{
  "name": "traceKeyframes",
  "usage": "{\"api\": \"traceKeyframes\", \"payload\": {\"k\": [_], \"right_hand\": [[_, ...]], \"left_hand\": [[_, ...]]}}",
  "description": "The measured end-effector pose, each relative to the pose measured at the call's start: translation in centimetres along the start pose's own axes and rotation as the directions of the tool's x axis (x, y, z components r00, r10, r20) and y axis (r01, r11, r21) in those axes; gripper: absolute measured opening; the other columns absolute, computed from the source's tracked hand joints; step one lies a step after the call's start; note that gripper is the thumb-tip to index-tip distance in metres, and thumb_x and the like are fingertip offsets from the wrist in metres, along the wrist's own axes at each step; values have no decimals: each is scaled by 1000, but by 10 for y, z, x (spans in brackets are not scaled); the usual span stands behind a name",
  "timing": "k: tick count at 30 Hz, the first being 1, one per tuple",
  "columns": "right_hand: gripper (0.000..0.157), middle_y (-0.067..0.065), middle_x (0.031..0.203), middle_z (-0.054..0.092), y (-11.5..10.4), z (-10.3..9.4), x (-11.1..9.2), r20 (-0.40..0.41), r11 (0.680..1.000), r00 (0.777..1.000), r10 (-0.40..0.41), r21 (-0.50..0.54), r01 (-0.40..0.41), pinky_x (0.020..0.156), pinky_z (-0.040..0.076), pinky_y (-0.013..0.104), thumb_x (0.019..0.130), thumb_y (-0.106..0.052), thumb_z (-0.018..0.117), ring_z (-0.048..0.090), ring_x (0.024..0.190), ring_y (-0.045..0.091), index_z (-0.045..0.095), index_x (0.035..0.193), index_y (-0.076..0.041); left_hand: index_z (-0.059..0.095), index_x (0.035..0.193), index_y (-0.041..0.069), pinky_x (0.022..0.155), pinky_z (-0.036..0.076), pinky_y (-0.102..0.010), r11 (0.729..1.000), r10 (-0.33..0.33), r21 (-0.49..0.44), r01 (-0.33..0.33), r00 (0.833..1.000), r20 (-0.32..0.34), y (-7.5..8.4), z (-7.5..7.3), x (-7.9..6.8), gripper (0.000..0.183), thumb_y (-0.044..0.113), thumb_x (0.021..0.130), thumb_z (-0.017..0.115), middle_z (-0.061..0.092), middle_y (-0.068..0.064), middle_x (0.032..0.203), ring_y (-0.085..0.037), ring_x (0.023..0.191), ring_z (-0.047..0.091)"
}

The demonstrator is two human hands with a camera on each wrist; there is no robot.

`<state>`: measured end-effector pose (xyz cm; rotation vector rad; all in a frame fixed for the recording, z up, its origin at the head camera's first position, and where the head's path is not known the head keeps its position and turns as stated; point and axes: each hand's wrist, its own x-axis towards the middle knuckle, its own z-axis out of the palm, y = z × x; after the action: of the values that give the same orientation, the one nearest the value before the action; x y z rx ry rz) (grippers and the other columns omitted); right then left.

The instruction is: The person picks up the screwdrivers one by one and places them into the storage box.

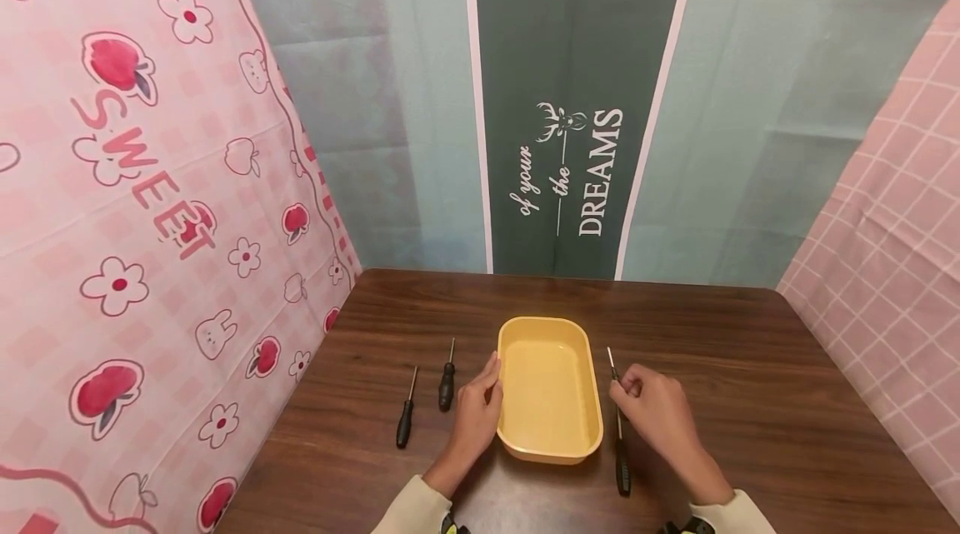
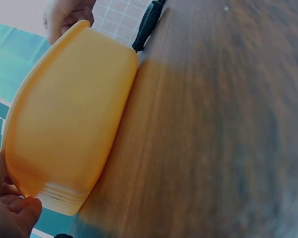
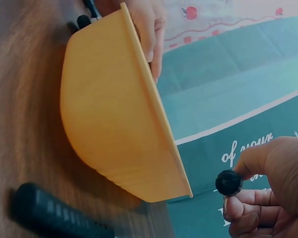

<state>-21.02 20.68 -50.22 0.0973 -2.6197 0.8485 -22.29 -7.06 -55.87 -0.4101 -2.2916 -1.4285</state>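
Observation:
A deep yellow plastic tray [image 1: 551,459] sits on the dark wood table. My left hand [image 1: 477,407] holds its left side, fingers along the outer wall and thumb at the rim. To the right of the tray, my right hand [image 1: 660,413] pinches a small black-handled screwdriver [image 1: 613,369], its metal tip pointing away from me. The handle end of that screwdriver [image 3: 229,183] shows between thumb and fingers in the right wrist view. Below this hand, another screwdriver [image 1: 622,467] lies on the table, its black handle towards me.
Two more black-handled screwdrivers lie left of the tray, one nearer the left hand [image 1: 447,388] and one farther left [image 1: 405,426]. Printed cloths hang around the table [image 1: 780,401]: pink on both sides, green [image 1: 555,34] at the back.

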Motion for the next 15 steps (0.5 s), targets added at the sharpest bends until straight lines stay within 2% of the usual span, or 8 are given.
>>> {"api": "traceKeyframes", "payload": {"k": [11,15], "right_hand": [[21,-8,54,51,-7,4,6,29,999,999,33,37,-34,48,37,26,78,-23,71,45,50,11,57,63,-18],[21,-7,54,50,-11,5,8,39,999,999,32,42,-34,48,36,25,79,-21,71,44,49,11,57,63,-16]], "left_hand": [[52,128,-7,91,46,-39,999,46,8,-46,999,-18,-1,1,1,36,-1,92,54,49,-19,134,-25,120,50],[52,127,-9,90,46,-39,999,51,7,-51,998,-21,0,0,1,36,-3,92,53,49,-19,134,-26,120,50]]}}
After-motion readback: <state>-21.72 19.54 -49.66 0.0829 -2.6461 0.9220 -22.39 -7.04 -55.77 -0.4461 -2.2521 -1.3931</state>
